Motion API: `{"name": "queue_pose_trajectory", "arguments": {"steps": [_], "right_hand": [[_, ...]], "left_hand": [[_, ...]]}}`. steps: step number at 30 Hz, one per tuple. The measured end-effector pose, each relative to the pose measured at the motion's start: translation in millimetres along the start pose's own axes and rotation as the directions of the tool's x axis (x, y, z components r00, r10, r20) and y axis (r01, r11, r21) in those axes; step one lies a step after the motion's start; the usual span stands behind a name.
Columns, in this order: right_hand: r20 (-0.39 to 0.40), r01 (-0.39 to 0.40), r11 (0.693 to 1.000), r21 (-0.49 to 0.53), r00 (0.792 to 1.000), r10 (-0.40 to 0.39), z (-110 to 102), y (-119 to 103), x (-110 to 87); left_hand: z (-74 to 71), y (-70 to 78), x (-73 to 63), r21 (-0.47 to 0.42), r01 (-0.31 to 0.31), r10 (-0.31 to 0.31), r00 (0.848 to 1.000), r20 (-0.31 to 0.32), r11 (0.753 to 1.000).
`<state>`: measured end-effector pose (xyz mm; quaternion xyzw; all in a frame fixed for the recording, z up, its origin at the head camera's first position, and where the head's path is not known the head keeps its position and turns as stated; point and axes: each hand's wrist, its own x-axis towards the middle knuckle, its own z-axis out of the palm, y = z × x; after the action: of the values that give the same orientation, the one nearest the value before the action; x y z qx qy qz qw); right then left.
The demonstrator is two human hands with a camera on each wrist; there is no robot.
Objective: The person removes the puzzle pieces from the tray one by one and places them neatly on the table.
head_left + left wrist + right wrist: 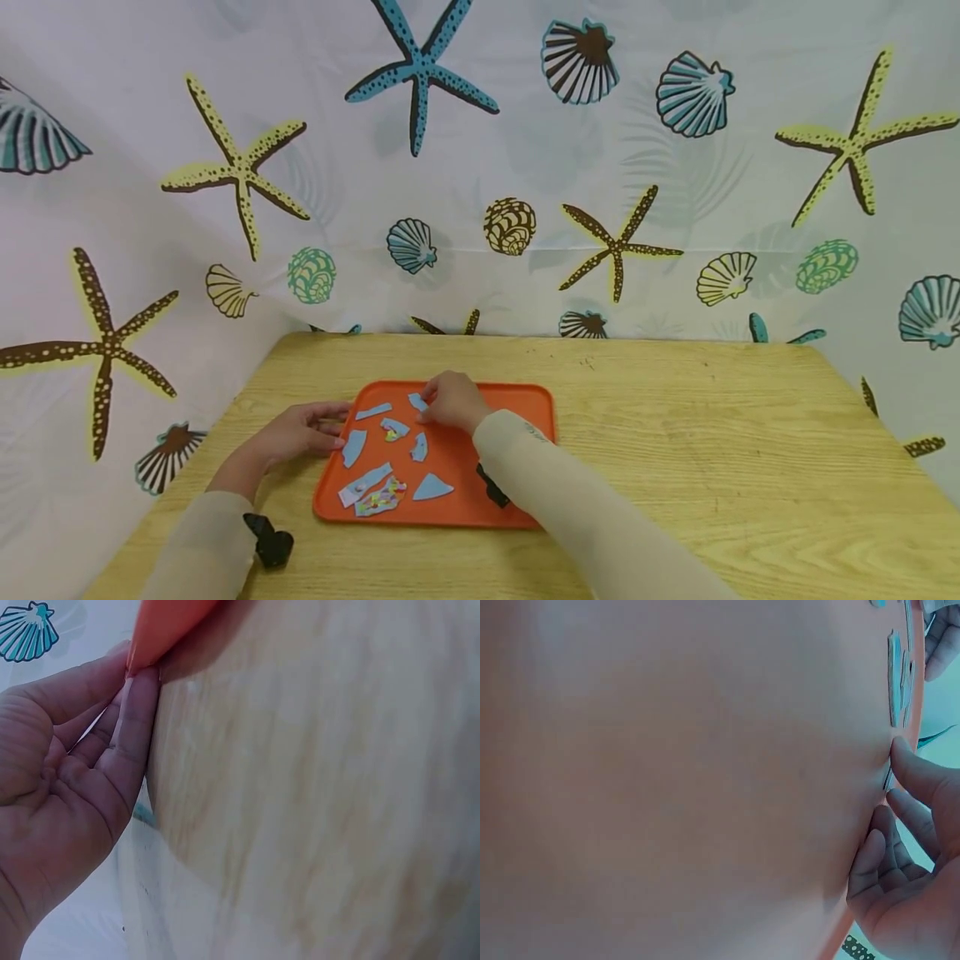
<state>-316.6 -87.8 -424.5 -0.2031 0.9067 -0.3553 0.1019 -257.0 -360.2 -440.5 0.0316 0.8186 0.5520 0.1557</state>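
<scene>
An orange tray (480, 467) lies on the wooden table, bearing several irregular flat light-blue pieces, some with a multicoloured pattern. At its left rim, my left hand (303, 432) grips the edge between thumb and fingers; the left wrist view shows the same hand (82, 761) pinching an orange corner. Over the back of the tray, my right hand (456, 400) holds a small light-blue piece (417, 402) by its edge, low against the surface. In the right wrist view, thumb and forefinger of that hand (915, 855) close about a thin piece (888, 778), mostly seen edge-on.
A triangular piece (433, 487) and a brightly patterned piece (381, 497) lie near the tray's front. A narrow strip (373, 411) sits at the back left. The wooden table (712, 467) extends to the right, with a shell-and-starfish printed cloth (480, 167) behind.
</scene>
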Motion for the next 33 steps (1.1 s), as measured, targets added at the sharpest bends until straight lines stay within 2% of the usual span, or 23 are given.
{"name": "queue_pose_trajectory", "arguments": {"steps": [6, 18, 25, 33], "right_hand": [[-0.049, -0.01, 1.0, -0.025, 0.999, 0.008, 1, -3, -2.1], [-0.096, -0.054, 0.998, 0.041, 0.994, 0.057, 10, 3, 2.9], [-0.104, -0.134, 0.984, 0.113, 0.984, 0.146, 8, 3, 0.0], [-0.081, -0.121, 0.987, 0.104, 0.988, 0.13, 4, 6, -0.9]], "left_hand": [[-2.1, -0.7, 1.3, -0.002, -0.004, 0.004, 1.0, 0.005, 1.0], [-4.0, -2.0, -0.7, -0.025, 0.004, -0.003, 0.999, 0.034, 1.0], [-3.2, -0.8, 0.0, -0.036, -0.003, 0.005, 0.999, 0.049, 0.999], [-2.6, 0.1, 1.0, -0.054, -0.022, 0.026, 0.997, 0.066, 0.998]]}}
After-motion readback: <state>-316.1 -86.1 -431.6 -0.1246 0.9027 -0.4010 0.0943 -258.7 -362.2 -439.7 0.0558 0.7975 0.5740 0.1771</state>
